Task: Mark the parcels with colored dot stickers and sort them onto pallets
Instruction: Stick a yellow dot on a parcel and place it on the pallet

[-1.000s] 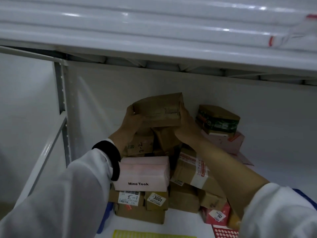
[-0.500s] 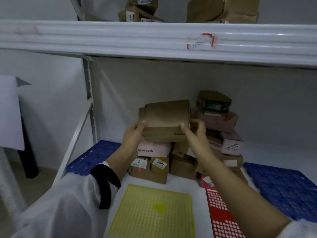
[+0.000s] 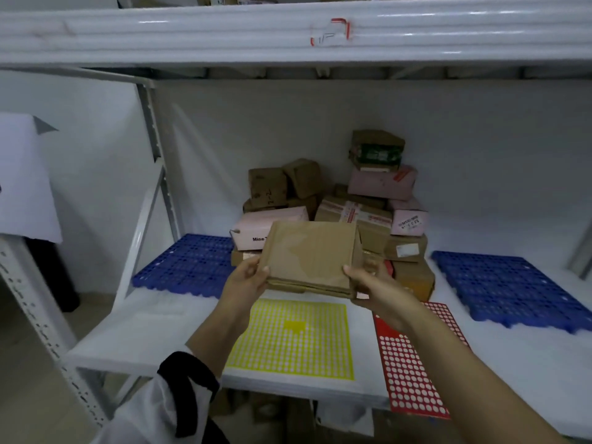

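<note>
I hold a flat brown cardboard parcel (image 3: 312,256) in the air above the white shelf, in front of the parcel pile (image 3: 362,203). My left hand (image 3: 248,278) grips its left edge and my right hand (image 3: 368,283) grips its lower right corner. Below the parcel lies a yellow dot sticker sheet (image 3: 293,341), and a red dot sticker sheet (image 3: 411,363) lies to its right. One blue pallet (image 3: 189,264) sits at the left of the shelf and another blue pallet (image 3: 509,290) at the right; both carry nothing.
The pile holds brown and pink boxes stacked against the back wall. A white shelf beam (image 3: 288,33) runs overhead with more parcels above it. A grey upright post (image 3: 157,149) stands at the left, and a white board (image 3: 25,177) hangs further left.
Both hands have lifted the brown parcel off the pile and drawn it toward me and lower, over the sticker sheets. My view has pulled back from the shelf.
</note>
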